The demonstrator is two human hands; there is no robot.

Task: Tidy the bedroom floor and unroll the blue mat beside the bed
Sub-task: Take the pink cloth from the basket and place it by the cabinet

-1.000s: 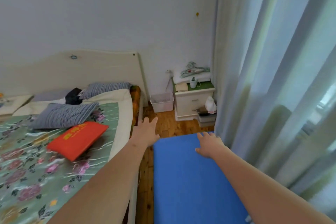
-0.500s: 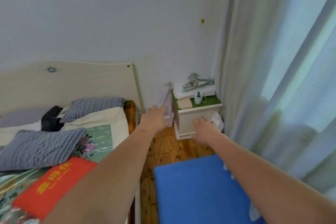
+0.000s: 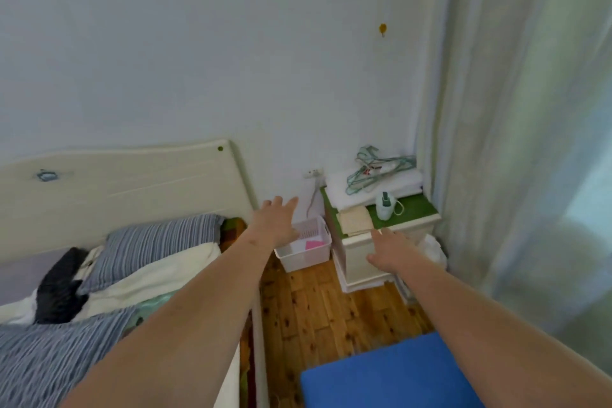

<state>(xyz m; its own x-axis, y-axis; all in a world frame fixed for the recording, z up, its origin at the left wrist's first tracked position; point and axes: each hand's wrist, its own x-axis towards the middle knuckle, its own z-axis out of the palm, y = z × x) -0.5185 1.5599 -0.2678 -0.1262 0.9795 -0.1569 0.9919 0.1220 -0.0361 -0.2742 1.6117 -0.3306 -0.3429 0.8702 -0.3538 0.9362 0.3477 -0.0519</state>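
Observation:
The blue mat (image 3: 387, 378) lies flat on the wooden floor (image 3: 314, 308) at the bottom of the view, between the bed (image 3: 109, 275) and the curtain. Both my arms stretch forward above it. My left hand (image 3: 275, 219) is raised with straight fingers in front of the white basket (image 3: 308, 253), holding nothing. My right hand (image 3: 389, 250) is spread in front of the nightstand (image 3: 361, 262), also holding nothing. Neither hand touches the mat.
The nightstand carries folded white cloth, green hangers (image 3: 374, 169), a small bottle (image 3: 384, 207) and a book. A pale curtain (image 3: 530, 142) hangs on the right. Striped pillows (image 3: 155, 242) and a dark garment (image 3: 58, 288) lie on the bed.
Both hands have lifted off the mat's far end and now reach toward the basket and nightstand. The view has tilted up, so the mat sits lower in frame.

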